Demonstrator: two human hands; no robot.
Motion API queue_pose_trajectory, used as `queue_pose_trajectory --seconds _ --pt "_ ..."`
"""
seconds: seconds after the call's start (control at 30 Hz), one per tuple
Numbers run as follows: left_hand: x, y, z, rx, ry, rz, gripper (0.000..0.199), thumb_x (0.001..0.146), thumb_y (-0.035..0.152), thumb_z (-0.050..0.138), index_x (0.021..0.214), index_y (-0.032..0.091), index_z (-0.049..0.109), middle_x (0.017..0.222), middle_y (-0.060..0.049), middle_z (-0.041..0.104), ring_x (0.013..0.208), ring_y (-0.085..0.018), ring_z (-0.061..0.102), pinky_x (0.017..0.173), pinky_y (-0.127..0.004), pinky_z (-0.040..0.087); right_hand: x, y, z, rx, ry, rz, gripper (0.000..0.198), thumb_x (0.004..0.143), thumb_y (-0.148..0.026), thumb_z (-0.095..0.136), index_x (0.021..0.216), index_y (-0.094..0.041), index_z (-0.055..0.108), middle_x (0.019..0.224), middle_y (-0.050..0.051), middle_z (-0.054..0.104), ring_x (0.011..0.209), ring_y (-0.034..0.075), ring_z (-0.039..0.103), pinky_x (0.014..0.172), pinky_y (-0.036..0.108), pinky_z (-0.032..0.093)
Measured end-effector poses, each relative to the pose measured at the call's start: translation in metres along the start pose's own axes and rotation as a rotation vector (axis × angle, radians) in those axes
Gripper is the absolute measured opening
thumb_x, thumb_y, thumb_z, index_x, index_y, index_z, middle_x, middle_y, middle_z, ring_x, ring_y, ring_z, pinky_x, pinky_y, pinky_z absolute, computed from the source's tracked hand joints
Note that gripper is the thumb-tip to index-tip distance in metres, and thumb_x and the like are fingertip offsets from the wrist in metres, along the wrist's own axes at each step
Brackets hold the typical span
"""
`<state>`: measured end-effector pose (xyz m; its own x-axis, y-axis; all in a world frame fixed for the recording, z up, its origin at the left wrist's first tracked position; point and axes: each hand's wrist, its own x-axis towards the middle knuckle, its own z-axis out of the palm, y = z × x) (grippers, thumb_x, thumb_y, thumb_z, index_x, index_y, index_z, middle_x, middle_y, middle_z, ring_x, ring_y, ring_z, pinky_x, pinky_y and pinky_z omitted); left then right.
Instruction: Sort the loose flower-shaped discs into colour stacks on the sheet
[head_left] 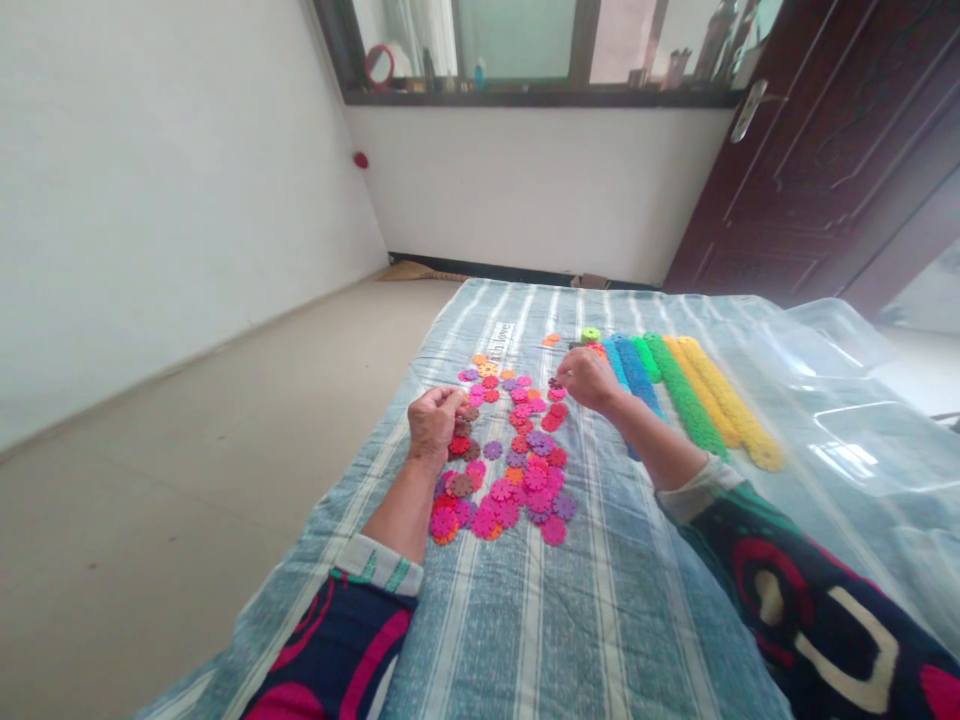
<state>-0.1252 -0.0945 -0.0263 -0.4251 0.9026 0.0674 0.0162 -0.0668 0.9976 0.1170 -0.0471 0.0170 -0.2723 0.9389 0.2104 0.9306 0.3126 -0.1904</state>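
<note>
Many small flower-shaped plastic discs (538, 475) in pink, red, purple, orange and brown lie loose and overlapping on the striped cloth. My left hand (435, 425) is at the left edge of this spread, thumb and fingers pinched together beside some brown discs (469, 413); what it grips is hidden. At the upper right of the spread, my right hand (589, 378) is closed in a pinch, with a dark brown flower-shaped disc (556, 383) at its fingertips. Just beyond the right hand lie rows of stacked discs: blue (637, 375), green (686, 400) and yellow (731, 405).
A light green stack (590, 335) stands behind my right hand. Clear plastic containers (870, 445) rest at the right on the blue-grey striped cloth (510, 640). A wall with a window (517, 40) is ahead, and a dark red door (817, 150) is at the right.
</note>
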Motion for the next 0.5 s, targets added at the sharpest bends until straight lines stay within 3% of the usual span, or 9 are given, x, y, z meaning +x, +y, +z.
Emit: queue_pose_trajectory --seconds 0.17,0.5 --pt "-0.002 0.003 0.001 0.015 0.009 0.022 0.022 0.059 0.033 0.068 0.069 0.014 0.067 0.057 0.0 0.062 0.045 -0.008 0.05 0.041 -0.018 0.038 0.0 0.035 -0.013 -0.088 -0.032 0.063 0.023 0.085 -0.016 0.054 0.084 -0.016 0.078 0.105 0.011 0.069 0.1 0.022 0.059 0.076 0.026 0.041" --pt "-0.005 0.008 0.002 0.017 0.018 0.002 0.022 0.058 0.032 0.067 0.069 0.014 0.066 0.056 0.0 0.062 0.044 -0.008 0.049 0.04 -0.017 0.037 -0.001 0.035 -0.005 -0.195 -0.092 0.036 0.024 0.087 -0.018 0.052 0.087 -0.017 0.076 0.111 0.01 0.068 0.112 0.026 0.053 0.083 0.031 0.038"
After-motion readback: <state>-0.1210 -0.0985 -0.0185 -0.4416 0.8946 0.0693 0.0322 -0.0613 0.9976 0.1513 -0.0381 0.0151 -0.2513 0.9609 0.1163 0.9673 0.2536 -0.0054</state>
